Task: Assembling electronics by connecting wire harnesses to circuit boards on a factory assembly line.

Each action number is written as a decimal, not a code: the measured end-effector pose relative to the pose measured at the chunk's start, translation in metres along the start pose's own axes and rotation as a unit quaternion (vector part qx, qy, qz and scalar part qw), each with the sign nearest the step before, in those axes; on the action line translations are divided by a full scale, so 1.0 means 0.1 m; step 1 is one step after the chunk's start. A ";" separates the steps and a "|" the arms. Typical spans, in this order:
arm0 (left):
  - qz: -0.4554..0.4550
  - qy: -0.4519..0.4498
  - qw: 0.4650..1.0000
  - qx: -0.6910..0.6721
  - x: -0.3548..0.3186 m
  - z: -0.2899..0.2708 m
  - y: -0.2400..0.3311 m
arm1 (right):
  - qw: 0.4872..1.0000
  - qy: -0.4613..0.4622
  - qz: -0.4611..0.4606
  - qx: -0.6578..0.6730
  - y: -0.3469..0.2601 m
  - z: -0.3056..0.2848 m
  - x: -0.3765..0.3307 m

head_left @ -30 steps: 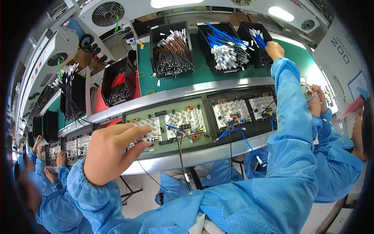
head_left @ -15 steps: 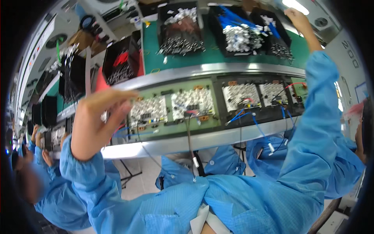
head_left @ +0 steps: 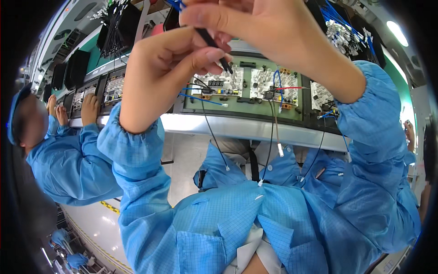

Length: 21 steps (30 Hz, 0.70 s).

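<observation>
- Head view: my left hand (head_left: 169,68) and my right hand (head_left: 269,32) are raised together close under the camera, above the desk (head_left: 237,125).
- Both pinch the same thin black wire (head_left: 214,45): left thumb and forefinger closed on it low down, right fingers closed on it higher up, where a bit of blue wire (head_left: 175,4) also shows at the top edge.
- The black wire runs slanting between the two hands, its lower end pointing toward the green board (head_left: 228,98) behind.
- I judge the wire light, slim and limp; it would bend or slip easily, so the best hold is a firm fingertip pinch near its end, not along the slack middle.
- On the board sit white parts and a small display; red, blue and black leads (head_left: 273,132) hang off the front edge, ending in small white plugs.
- Bins of blue wires (head_left: 346,32) stand at the upper right, black bundles (head_left: 114,18) at the upper left.
- At my left a co-worker (head_left: 59,155) in a blue coat rests both hands on the same line.
</observation>
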<state>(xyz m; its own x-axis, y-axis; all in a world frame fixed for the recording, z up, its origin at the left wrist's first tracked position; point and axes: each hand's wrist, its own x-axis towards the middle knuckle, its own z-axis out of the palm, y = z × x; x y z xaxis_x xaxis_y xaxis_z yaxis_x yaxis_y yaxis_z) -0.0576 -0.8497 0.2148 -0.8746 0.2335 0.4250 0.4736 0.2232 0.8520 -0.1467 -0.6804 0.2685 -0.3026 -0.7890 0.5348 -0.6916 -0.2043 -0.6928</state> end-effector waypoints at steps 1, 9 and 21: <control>-0.012 0.040 0.999 -0.031 -0.08 0.02 -0.04 | 0.999 -0.015 0.025 -0.015 0.03 0.08 0.00; -0.048 0.114 0.992 0.008 -0.21 -0.14 -0.14 | 0.991 0.034 0.126 0.043 0.26 0.17 -0.19; -0.048 -0.182 0.978 0.093 0.33 -1.05 -1.46 | 0.936 0.099 0.293 -0.167 -0.35 -0.45 -1.01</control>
<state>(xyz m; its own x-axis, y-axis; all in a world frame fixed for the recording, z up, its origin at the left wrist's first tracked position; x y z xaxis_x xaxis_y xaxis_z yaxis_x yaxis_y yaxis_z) -0.1669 -0.9737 0.1363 -0.8373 0.5166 0.1791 0.4309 0.4218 0.7977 -0.1211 -0.5676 0.2603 -0.7876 -0.5785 0.2121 -0.5248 0.4496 -0.7228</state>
